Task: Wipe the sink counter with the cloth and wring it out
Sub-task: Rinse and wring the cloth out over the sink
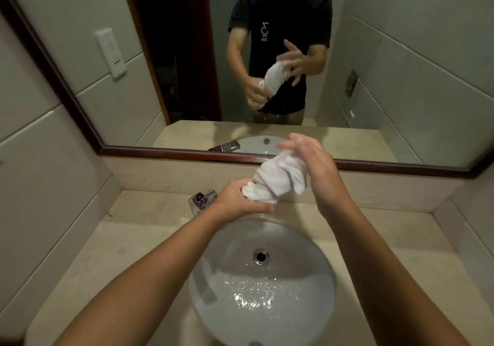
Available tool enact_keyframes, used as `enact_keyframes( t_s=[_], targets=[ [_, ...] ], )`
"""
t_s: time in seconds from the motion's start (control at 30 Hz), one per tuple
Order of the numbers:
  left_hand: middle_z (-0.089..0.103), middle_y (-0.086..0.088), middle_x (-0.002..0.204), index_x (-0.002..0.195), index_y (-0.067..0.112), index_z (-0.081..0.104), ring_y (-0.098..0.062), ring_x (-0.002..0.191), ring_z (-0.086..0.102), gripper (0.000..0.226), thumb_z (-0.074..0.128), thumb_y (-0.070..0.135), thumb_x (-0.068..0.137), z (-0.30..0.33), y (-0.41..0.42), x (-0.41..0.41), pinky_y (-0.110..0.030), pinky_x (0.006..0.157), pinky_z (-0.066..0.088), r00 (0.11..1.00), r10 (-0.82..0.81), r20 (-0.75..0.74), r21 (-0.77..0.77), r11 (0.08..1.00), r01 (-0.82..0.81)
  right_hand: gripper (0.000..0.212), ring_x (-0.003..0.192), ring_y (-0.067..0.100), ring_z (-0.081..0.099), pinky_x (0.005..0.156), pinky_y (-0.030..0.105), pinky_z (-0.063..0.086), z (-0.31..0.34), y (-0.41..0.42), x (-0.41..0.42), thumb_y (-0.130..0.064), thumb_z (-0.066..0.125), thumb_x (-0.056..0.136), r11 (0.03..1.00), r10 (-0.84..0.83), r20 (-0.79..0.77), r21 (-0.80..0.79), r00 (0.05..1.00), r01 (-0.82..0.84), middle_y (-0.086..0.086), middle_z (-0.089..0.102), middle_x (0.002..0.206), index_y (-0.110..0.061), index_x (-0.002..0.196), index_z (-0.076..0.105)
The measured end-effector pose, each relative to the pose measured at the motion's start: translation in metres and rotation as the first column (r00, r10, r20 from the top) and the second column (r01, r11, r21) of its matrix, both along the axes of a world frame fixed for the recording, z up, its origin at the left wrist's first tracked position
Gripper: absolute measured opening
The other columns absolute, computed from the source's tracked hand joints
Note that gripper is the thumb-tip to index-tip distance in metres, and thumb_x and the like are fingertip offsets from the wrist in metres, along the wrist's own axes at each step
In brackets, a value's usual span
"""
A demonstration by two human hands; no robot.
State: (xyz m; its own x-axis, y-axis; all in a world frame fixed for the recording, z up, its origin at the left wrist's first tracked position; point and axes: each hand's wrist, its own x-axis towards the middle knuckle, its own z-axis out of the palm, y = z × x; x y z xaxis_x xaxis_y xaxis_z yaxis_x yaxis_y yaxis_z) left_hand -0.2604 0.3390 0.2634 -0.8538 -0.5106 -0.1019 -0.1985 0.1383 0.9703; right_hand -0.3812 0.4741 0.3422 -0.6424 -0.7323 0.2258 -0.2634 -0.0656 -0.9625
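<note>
a: wringing white cloth (pixel 278 178) above back rim of oval basin (pixel 307 252), twisted into a rope, tilted from lower left up to upper right.

b: left hand (pixel 240 204) curled round lower end, tight grip. right hand (pixel 312 163) at upper end, palm against the bunch, fingers mostly straight and spread, not closed on it. looks like a re-grip, judging by that.

a: best to close right fully, then counter-rotate wrists, keep twist over the bowl so run-off lands inside. droplets already on basin floor near drain (pixel 260 256).

b: chrome faucet (pixel 201 200) just beside left wrist, near enough to knock on a hard twist. mirror (pixel 80 51) close behind right hand. beige stone counter (pixel 149 222) around basin; wet or dry, cannot tell. wall switch plate (pixel 111 52) reflected, well clear.
</note>
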Motion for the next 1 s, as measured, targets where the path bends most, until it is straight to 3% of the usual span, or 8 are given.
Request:
enact_keyframes(
  t_s=[0.03, 0.13, 0.2, 0.3, 0.43, 0.53, 0.8, 1.0],
  targets=[
    [0.072, 0.006, 0.089, 0.100, 0.026, 0.071, -0.017, 0.087, 0.063, 0.047, 0.089, 0.036, 0.059, 0.000, -0.003, 0.000, -0.028, 0.078, 0.045, 0.991, 0.131, 0.012, -0.269, 0.955, -0.123, 0.036, 0.111, 0.010, 0.060, 0.086, 0.025, 0.049, -0.003, 0.008, 0.000, -0.048, 0.053, 0.095, 0.997, -0.079, 0.191, 0.034, 0.978, 0.074, -0.008, 0.058, 0.130, -0.027, 0.123, 0.066],
    [0.063, 0.000, 0.103, 0.114, 0.029, 0.068, -0.029, 0.106, 0.049, 0.067, 0.072, 0.065, 0.058, -0.007, -0.015, 0.005, -0.036, 0.087, 0.040, 0.932, 0.348, -0.104, -0.886, 0.393, -0.246, 0.051, 0.094, 0.028, 0.069, 0.065, 0.041, 0.059, -0.015, 0.031, 0.002, -0.055, 0.056, 0.092, 0.979, -0.174, 0.656, 0.196, 0.735, 0.058, 0.007, 0.058, 0.131, -0.029, 0.135, 0.047],
    [0.061, -0.007, 0.104, 0.114, 0.023, 0.067, -0.035, 0.110, 0.043, 0.065, 0.085, 0.047, 0.056, -0.008, -0.016, 0.008, -0.044, 0.082, 0.046, 0.927, 0.299, -0.228, -0.938, 0.186, -0.291, 0.056, 0.095, 0.043, 0.068, 0.068, 0.054, 0.057, -0.027, 0.035, 0.010, -0.063, 0.057, 0.087, 0.988, -0.126, 0.862, 0.155, 0.491, -0.018, 0.017, 0.060, 0.125, -0.029, 0.130, 0.048],
    [0.062, -0.011, 0.104, 0.109, 0.019, 0.070, -0.036, 0.111, 0.040, 0.056, 0.087, 0.026, 0.056, -0.005, -0.005, 0.009, -0.047, 0.078, 0.048, 0.922, 0.180, -0.344, -0.932, 0.053, -0.358, 0.067, 0.112, 0.043, 0.060, 0.088, 0.060, 0.045, -0.044, 0.023, 0.028, -0.069, 0.053, 0.085, 0.999, 0.006, 0.963, 0.008, 0.270, -0.050, 0.023, 0.061, 0.125, -0.015, 0.124, 0.061],
    [0.063, -0.013, 0.104, 0.109, 0.017, 0.071, -0.035, 0.111, 0.041, 0.047, 0.079, 0.021, 0.063, -0.002, 0.017, 0.010, -0.046, 0.079, 0.048, 0.940, 0.040, -0.338, -0.941, 0.012, -0.338, 0.082, 0.097, 0.044, 0.069, 0.085, 0.064, 0.052, -0.058, 0.006, 0.037, -0.048, 0.089, 0.058, 0.953, -0.072, 0.984, 0.019, 0.164, 0.303, 0.023, 0.070, 0.112, -0.007, 0.122, 0.060],
    [0.063, -0.010, 0.103, 0.111, 0.018, 0.070, -0.035, 0.109, 0.044, 0.051, 0.082, 0.026, 0.062, 0.004, 0.026, 0.012, -0.042, 0.078, 0.049, 0.956, 0.030, -0.292, -0.955, 0.045, -0.293, 0.039, 0.077, 0.036, 0.072, 0.073, 0.058, 0.058, -0.056, 0.005, 0.037, -0.012, 0.080, 0.072, 0.833, -0.287, 0.938, 0.145, 0.193, 0.534, 0.021, 0.071, 0.097, 0.004, 0.104, 0.064],
    [0.063, -0.005, 0.117, 0.112, 0.015, 0.066, -0.034, 0.109, 0.054, 0.067, 0.079, 0.051, 0.058, 0.033, 0.014, 0.019, -0.040, 0.076, 0.054, 0.984, 0.110, -0.138, -0.944, 0.286, -0.164, 0.012, 0.064, 0.021, 0.067, 0.057, 0.034, 0.055, -0.056, 0.002, 0.030, 0.003, 0.065, 0.083, 0.853, -0.172, 0.852, -0.122, 0.494, 0.508, 0.006, 0.064, 0.071, -0.008, 0.084, 0.062],
    [0.059, 0.006, 0.094, 0.098, 0.017, 0.062, -0.020, 0.092, 0.045, 0.061, 0.073, 0.063, 0.059, 0.052, 0.012, 0.018, -0.028, 0.071, 0.029, 0.994, 0.113, -0.011, -0.915, 0.400, -0.056, 0.017, 0.065, 0.022, 0.070, 0.059, 0.035, 0.058, -0.026, 0.003, 0.024, -0.013, 0.077, 0.081, 0.894, -0.138, 0.771, -0.173, 0.622, 0.413, 0.003, 0.067, 0.067, -0.007, 0.087, 0.063]
  ],
)
